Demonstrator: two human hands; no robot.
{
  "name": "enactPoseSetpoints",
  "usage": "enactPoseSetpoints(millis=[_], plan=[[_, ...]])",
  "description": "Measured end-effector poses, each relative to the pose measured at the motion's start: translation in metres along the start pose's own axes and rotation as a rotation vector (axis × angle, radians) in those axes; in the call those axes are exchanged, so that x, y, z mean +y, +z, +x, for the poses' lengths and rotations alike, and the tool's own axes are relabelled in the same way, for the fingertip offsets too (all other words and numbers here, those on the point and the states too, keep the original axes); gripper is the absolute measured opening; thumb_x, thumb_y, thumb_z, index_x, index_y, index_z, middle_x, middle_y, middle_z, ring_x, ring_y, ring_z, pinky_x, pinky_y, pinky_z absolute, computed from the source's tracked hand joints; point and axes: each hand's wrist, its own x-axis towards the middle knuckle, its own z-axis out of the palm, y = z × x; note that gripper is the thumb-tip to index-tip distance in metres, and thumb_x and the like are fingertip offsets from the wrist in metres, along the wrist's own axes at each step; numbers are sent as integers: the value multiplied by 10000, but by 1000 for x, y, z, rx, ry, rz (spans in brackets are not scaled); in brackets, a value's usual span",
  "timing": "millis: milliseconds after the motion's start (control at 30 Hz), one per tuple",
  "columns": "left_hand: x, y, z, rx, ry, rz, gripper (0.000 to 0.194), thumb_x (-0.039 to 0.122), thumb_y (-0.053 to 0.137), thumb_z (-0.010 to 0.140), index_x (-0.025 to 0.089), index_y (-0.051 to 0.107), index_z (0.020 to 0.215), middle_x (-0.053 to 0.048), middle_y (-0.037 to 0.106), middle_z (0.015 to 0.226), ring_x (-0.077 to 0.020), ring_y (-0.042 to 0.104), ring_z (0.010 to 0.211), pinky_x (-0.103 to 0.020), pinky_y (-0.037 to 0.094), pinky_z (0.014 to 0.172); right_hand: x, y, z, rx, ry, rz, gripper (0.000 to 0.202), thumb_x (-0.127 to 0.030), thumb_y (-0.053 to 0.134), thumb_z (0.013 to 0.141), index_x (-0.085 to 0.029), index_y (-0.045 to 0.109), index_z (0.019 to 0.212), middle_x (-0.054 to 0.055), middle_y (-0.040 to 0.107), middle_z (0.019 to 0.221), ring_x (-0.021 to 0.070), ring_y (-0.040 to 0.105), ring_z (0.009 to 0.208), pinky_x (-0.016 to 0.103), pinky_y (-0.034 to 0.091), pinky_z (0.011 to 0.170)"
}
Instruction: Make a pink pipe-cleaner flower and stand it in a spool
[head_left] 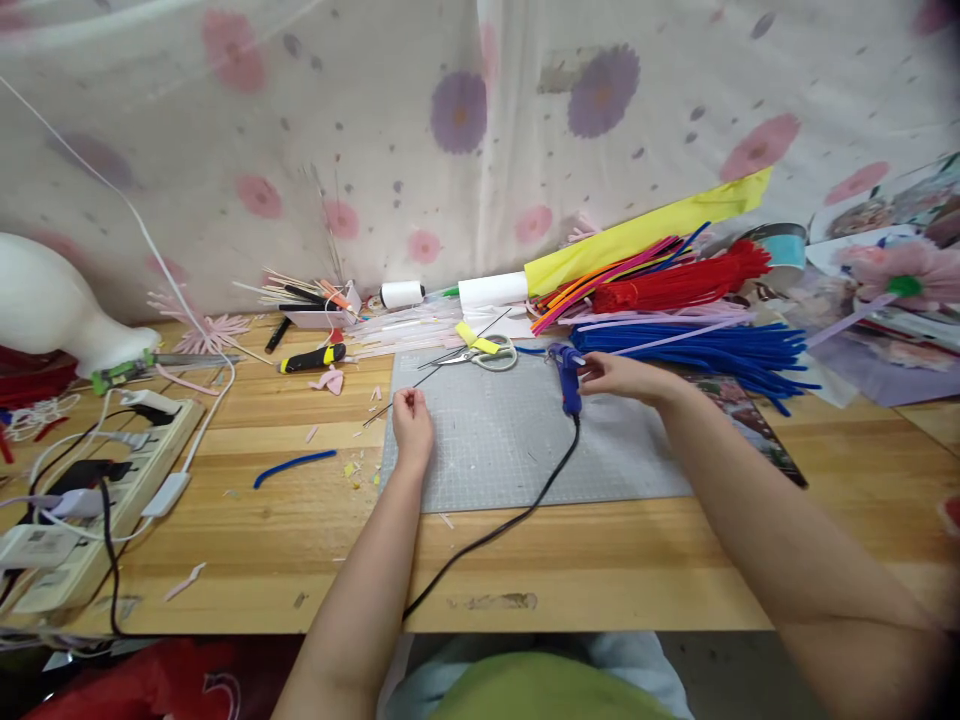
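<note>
Left hand (412, 428) is curled on the near-left of the cutting mat (487, 455); fingertips look pressed together, pinching a thin dark wire (429, 375); one short end pokes out left of those fingers, the long end runs away from them, up and right, toward the scissors (471, 358); a yellow strip (481, 344) lies at the scissors, beyond the left fingers; can't tell if it's fixed to the wire.

Right hand (626, 378) is at the blue glue gun (570, 388); fingers are loosely bent, tips at the handle's right side; can't tell if they've closed on it or only touch; the gun sits just left of those fingertips, nozzle end up and away; black cord (504, 522) drops from its handle, then sweeps between the two forearms to the table edge.

Right of and beyond the right fingers: blue pipe cleaners (697, 350), with a red bundle (675, 283) behind them; left of the left fingers, on bare wood: a single blue stem (295, 467).

Step in hand, my read: wire held ready, gun being taken up or set down; next move calls for a sure grip on the handle, cord slack, left fingertips clear of the nozzle.
</note>
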Motion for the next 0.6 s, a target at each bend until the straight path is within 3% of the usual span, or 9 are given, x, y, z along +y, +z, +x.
enactPoseSetpoints(millis=[67,133,200,300,433,533,600], plan=[[4,2,-2,15,-13,-28,158,340,477,799,188,471,843,0,515,724,-106,511,644,-241,407,639,3,23,-2,29,2,41,349,-231,698,553,-147,587,873,50,637,847,159,565,738,268,456,675],[8,3,-5,1,-18,-38,141,267,526,758,184,469,858,-1,513,751,-103,511,667,-237,415,662,5,43,-2,187,65,58,330,-272,671,577,-143,575,865,49,626,799,157,553,692,273,450,635],[12,2,-9,-38,-12,-36,144,209,532,738,181,467,864,0,505,756,-98,503,666,-234,420,669,6,58,-3,341,126,104,275,-271,613,610,-149,561,851,41,609,749,146,543,642,268,440,593],[15,-4,-13,-78,-13,-57,152,172,514,737,178,468,882,-5,512,773,-94,504,660,-236,428,672,3,76,-7,446,118,292,262,-237,532,621,-170,532,874,33,599,780,120,535,603,246,427,553],[27,-10,-14,-140,-101,-90,220,107,532,693,169,472,895,-24,537,835,-91,509,672,-248,438,682,-18,102,-15,466,-14,466,339,-226,494,605,-198,497,943,30,582,888,116,520,625,263,443,580],[47,-10,-19,-390,-185,-219,311,110,621,625,160,499,906,-54,569,918,-112,548,780,-267,445,741,-52,132,-13,354,-207,523,421,-227,512,609,-223,476,1028,28,547,940,167,518,804,324,469,725],[63,-11,-23,-471,-251,-384,396,193,664,626,173,513,992,-77,565,1052,-137,555,910,-282,437,805,-77,154,-7,318,-288,526,476,-185,511,596,-222,464,1068,35,514,1016,198,482,965,382,430,868]])
